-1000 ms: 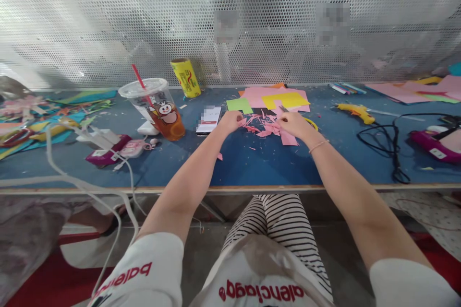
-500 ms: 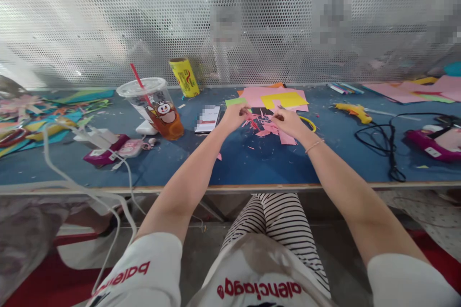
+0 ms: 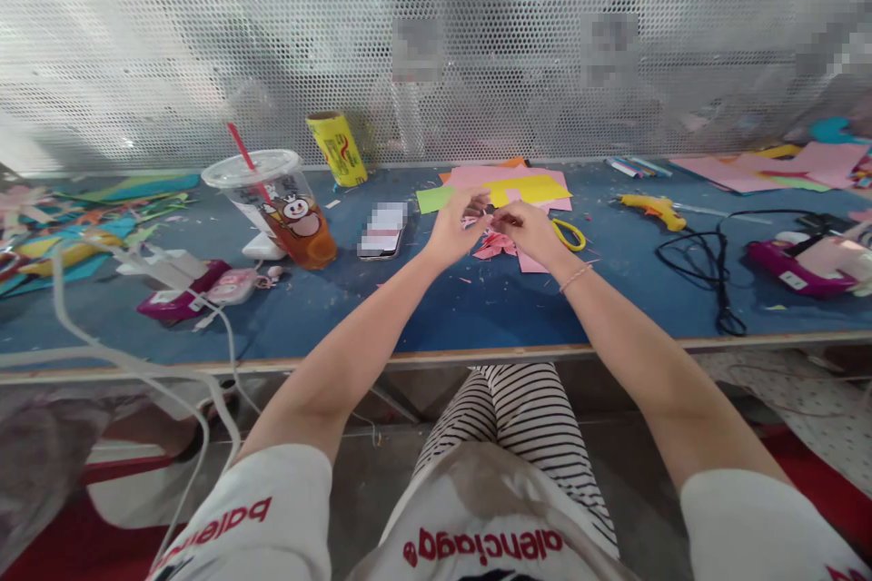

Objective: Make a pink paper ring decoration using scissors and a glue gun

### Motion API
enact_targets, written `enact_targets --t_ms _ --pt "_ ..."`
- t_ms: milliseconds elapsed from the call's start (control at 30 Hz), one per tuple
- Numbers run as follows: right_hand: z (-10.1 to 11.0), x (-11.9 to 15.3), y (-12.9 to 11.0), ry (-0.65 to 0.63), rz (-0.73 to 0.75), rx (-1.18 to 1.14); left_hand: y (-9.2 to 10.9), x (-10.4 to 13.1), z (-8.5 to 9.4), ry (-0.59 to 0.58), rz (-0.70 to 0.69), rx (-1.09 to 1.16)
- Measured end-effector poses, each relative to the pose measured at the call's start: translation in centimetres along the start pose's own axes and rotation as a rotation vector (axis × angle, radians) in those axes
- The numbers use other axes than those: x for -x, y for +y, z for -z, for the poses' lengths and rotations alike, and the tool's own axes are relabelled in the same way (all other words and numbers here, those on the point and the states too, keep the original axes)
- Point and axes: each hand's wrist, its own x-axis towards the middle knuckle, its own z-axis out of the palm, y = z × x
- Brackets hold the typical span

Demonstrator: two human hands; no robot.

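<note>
Hands (image 3: pixel 458 227) closer together over blue table (image 3: pixel 483 318), perforated panel (image 3: pixel 504 54) behind

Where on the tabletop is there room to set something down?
Mostly bare: tabletop between the pink scraps and near edge, and between the yellow loop and black cable. Crowded: around the left hand and right hand, and left of the cup, among white cords.

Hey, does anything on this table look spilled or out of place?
No spill shows. The lidded cup stands oddly near the purple power strip, liquid beside electrics. Pink scraps also lie loose by the right hand, looking untidy.
</note>
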Motion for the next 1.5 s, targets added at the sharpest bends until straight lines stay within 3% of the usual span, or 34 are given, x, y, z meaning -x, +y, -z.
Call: enact_targets --t_ms 100,200,267,400,667,900,1200,1367,1500 --pt "0.3 0.0 -0.2 0.003 0.038 -0.063 -0.8 -0.3 -0.1 0.066 0.201 0.105" --pt "0.4 0.1 -0.2 -0.006 0.069 -0.101 -1.3 -0.2 -0.1 -0.105 0.434 0.394" --pt "0.3 0.1 -0.1 -0.008 0.059 -0.11 -1.2 -0.1 -0.1 -0.186 0.515 0.547" --pt "0.3 0.0 0.0 -0.001 0.069 -0.136 -0.5 0.2 0.0 -0.177 0.595 0.618" --pt "0.2 0.1 -0.3 0.056 -0.061 -0.234 0.1 0.1 -0.3 -0.114 0.626 0.584" --pt "0.2 0.2 -1.1 0.046 -0.107 -0.387 0.2 -0.1 -0.4 0.044 0.555 0.643" --pt "-0.1 0.1 -1.3 0.109 -0.094 -0.274 0.2 0.3 -0.9 -0.032 0.517 0.665" --pt "0.1 0.1 -1.4 0.114 -0.107 -0.411 0.5 0.2 -0.7 0.016 0.552 0.702" --pt "0.2 0.1 -1.5 0.071 -0.174 -0.612 0.5 0.2 -0.4 -0.076 0.653 0.836"
